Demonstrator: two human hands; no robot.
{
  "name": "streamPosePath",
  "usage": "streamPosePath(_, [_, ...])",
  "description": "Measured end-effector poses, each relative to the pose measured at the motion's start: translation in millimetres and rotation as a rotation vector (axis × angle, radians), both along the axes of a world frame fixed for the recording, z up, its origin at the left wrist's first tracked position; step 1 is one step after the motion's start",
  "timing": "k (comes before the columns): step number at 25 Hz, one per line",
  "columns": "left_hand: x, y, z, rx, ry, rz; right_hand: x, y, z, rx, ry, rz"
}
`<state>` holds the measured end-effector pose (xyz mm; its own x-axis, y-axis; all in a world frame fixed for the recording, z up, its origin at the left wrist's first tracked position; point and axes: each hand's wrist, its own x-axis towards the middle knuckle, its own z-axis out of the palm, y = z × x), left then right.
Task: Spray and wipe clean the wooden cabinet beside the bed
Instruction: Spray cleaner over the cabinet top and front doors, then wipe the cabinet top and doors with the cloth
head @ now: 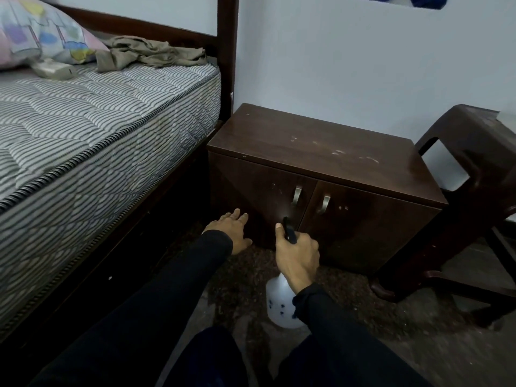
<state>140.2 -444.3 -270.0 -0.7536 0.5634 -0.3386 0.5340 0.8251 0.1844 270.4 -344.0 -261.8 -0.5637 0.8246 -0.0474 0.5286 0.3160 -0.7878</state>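
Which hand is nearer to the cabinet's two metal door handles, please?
Right. The right hand, gripping the spray bottle, sits just below the handles; the left hand is open farther left, by the lower left corner of the cabinet.

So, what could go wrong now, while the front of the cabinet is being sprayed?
1. The left hand lies open near the left door of the cabinet, close to where the spray bottle in the right hand points; mist may wet it.
2. Neither hand holds a cloth; the crumpled cloth lies on the mattress, so liquid might run down before wiping.
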Motion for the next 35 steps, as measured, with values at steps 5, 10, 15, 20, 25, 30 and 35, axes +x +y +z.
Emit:
streamPosePath(5, [7, -3, 7, -0.002, -0.027, -0.043, 14, 6, -7, -0.119, 0.068, 0.049])
streamPosePath(10, [29, 23, 45, 0.035, 0.013, -0.148, 66, 47, 33, -0.163, 0.236, 0.032])
streamPosePath(15, [72, 126, 127, 0.253, 0.033, -0.315, 96, 125, 111, -0.06, 0.392, 0.013])
streamPosePath(20, [66, 253, 198, 0.488, 0.079, -0.43, 82, 230, 193, 0.072, 0.537, -0.049])
streamPosePath(25, [28, 377, 266, 0.498, 0.076, -0.507, 45, 336, 285, 0.136, 0.553, -0.122])
streamPosePath(30, [6, 464, 329, 0.509, 0.136, -0.641, 28, 457, 379, 0.214, 0.672, -0.227])
streamPosePath(35, [25, 523, 341, 0.489, -0.004, -0.806, 41, 564, 378, 0.152, 0.673, -0.403])
